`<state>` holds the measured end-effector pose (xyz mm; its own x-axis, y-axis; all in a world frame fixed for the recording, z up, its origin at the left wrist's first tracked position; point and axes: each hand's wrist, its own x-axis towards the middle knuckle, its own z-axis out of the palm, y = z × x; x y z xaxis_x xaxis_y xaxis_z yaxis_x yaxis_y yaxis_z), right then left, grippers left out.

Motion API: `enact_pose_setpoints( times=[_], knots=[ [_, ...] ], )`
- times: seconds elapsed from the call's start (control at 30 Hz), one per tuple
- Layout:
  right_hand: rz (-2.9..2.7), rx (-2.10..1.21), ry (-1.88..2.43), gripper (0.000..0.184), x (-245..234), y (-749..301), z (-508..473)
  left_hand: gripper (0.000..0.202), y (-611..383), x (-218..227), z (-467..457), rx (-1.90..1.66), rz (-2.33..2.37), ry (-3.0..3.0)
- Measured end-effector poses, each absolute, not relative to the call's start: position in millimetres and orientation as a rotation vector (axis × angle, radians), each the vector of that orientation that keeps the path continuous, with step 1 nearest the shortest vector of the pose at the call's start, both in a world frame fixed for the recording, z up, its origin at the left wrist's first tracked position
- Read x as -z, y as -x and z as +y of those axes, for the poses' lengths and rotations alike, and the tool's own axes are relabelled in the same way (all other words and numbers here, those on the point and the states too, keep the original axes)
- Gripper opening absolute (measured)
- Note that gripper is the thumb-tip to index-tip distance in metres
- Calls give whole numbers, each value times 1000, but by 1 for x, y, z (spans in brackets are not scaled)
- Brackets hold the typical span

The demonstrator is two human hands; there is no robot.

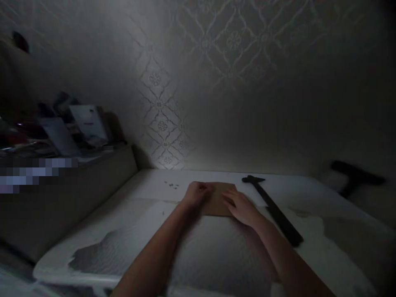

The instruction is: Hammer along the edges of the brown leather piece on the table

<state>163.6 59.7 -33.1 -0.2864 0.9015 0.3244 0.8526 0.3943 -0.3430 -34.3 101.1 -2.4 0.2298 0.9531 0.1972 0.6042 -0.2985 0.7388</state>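
Observation:
A flat, square brown board [219, 206] lies on the white table in front of me. Over its left side, my left hand [196, 194] is closed, thumb and fingers drawn together; whatever they pinch is too small and dark to make out. My right hand [243, 207] rests on the board's right side with its fingers stretched out and apart. Right of the board lies a dark hammer [275, 210], its head towards the wall. To the left of my left hand, several tiny dark pieces [172, 185], perhaps nails, are scattered on the white surface.
The table [148, 214] has a worn, patchy top and meets a patterned wall [198, 103]. At left stands a higher cabinet [102, 177] bearing a white box [89, 121] and clutter. A blurred dark T-shaped object [355, 175] is at the right edge. The light is dim.

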Motion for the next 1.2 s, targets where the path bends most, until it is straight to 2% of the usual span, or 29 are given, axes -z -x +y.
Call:
enact_pose_setpoints(
  times=[0.17, 0.5, 1.03, 1.2],
  knots=[
    [-2201, -149, 1519, 38, 30, -163, 59, 21, 31, 5, 101, -905, 1416, -1980],
    [-2189, -124, 1510, 35, 33, -164, 60, 27, 32, 8, 103, -826, 1441, -1899],
    [-2195, -145, 1523, 36, 35, -165, 61, 23, 34, 9, 104, -821, 1402, -1918],
    [-2047, 43, 1682, 34, 25, -175, 61, 19, 35, 12, 107, -812, 1401, -1883]
  ],
)
